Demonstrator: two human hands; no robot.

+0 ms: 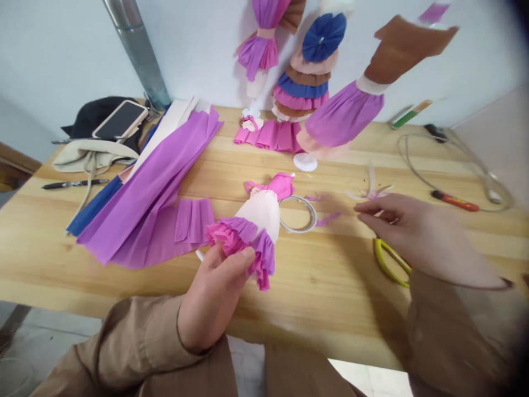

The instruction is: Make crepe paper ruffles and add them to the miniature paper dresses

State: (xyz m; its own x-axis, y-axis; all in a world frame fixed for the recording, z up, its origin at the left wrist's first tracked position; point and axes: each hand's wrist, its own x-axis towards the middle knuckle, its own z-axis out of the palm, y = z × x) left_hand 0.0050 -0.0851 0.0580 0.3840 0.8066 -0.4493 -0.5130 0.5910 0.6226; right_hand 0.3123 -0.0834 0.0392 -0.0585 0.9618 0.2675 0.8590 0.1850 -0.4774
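Note:
My left hand (pixel 223 286) pinches the ruffled hem of a small crepe-paper dress (pixel 261 212). The dress has a pink top, a cream skirt and purple and pink frills, and it lies tilted with its top pointing away from me. Just beyond its right side is a roll of tape (pixel 297 214), seen as a pale ring. To the right my right hand (pixel 405 229) is raised over the table, thumb and fingertips pressed together; anything between them is too small to make out. Below that hand lie yellow-handled scissors (pixel 390 264), partly covered by it.
Purple crepe paper (pixel 152 187) spreads at the left, near a phone (pixel 122 118) and a pen (pixel 74 184). Several paper dresses on stands, one with a brown top (pixel 405 49), rise at the back. Paper scraps (pixel 370 187) and a cable (pixel 413 165) lie at the right.

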